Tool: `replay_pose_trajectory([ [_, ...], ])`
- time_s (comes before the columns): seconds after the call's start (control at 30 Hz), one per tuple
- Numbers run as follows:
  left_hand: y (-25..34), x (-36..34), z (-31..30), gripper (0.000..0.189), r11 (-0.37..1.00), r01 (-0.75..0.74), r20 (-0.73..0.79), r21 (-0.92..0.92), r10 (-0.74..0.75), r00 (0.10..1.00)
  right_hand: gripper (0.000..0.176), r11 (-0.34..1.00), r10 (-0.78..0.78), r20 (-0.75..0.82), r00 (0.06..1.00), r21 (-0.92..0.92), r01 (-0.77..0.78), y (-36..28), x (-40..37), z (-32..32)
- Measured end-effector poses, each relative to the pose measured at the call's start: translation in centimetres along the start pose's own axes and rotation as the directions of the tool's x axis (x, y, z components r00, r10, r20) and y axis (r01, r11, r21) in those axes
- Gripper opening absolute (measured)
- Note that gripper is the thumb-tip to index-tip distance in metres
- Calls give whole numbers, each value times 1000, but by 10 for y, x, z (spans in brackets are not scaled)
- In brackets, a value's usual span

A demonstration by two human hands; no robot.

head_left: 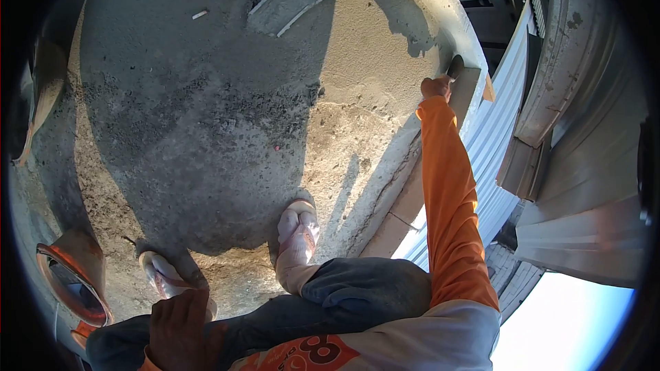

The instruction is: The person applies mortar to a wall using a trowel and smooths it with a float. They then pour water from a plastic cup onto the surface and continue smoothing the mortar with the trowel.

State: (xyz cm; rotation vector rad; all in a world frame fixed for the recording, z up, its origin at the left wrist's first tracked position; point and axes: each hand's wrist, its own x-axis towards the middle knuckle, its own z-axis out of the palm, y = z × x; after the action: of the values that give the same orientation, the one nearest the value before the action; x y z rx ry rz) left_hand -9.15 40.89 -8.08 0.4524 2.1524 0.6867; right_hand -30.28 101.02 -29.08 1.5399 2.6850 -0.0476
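Observation:
My right hand (436, 87), at the end of an orange sleeve, is stretched far forward and closed around a trowel. The dark rounded blade of the trowel (456, 66) touches or lies very near the low ledge (466, 89) at the edge of the floor; its handle is mostly hidden in my fist. Wet-looking grey mortar (385, 34) covers the floor beside it. Close to my body, my left hand (182, 330) rests on my bent knee with its fingers laid out and nothing in them.
A round orange-rimmed bucket (75, 282) lies tipped at the lower left. A mortar-caked board (302, 0) lies ahead. Beyond the ledge at right are corrugated metal sheets (505, 124) and a drop. My sandalled feet (298, 230) stand on rough, crumbly floor.

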Motion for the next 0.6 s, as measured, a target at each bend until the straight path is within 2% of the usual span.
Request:
replay_pose_trajectory([
  [0.03, 0, -1, 2, 52, 1000, -2, -8, -1, 2, 1000, 61, 999, -53, -29, 998, -13, 53, -15, -2, 11],
  [0.07, -1, -3, 5, 52, 999, -33, -29, 21, 34, 999, 67, 995, -86, 5, 996, -39, 86, -32, -10, 16],
  [0.1, -1, -4, 6, 53, 997, -65, -49, 45, 67, 997, 67, 880, -355, 99, 930, -301, 368, -41, -19, 22],
  [0.13, -1, -4, 8, 53, 997, -68, -51, 47, 70, 996, 64, 953, -302, 32, 953, -27, 303, -71, -62, 8],
  [0.17, 0, -3, 9, 53, 997, -68, -60, 48, 70, 996, 64, 942, -330, 52, 943, 78, 325, -88, -95, -7],
  [0.2, 0, -3, 9, 53, 996, -68, -67, 53, 72, 995, 68, 885, -456, 80, 886, 138, 444, -93, -112, -13],
  [0.27, 5, 0, 4, 53, 996, -59, -57, 62, 62, 996, 68, 685, -710, 12, 704, 246, 686, -86, -126, -20],
  [0.3, 8, 1, 1, 53, 997, -47, -50, 68, 51, 997, 68, 681, -712, 7, 702, 249, 688, -81, -130, -23],
  [0.4, 10, 2, -2, 54, 997, -65, -76, 42, 68, 995, 65, 875, -404, -145, 903, 227, 428, -61, -117, -21],
  [0.43, 8, 0, -1, 54, 997, -65, -82, 47, 69, 994, 66, 916, -298, -122, 947, 243, 319, -50, -101, -20],
  [0.5, 3, -5, 4, 54, 994, -74, -78, 79, 80, 994, 68, 918, -112, 18, 994, 384, 97, -27, -73, -17],
  [0.6, 2, -5, 6, 55, 991, -71, -26, 114, 75, 997, 69, 955, -26, 25, 999, 297, 17, -19, -69, 4],
])
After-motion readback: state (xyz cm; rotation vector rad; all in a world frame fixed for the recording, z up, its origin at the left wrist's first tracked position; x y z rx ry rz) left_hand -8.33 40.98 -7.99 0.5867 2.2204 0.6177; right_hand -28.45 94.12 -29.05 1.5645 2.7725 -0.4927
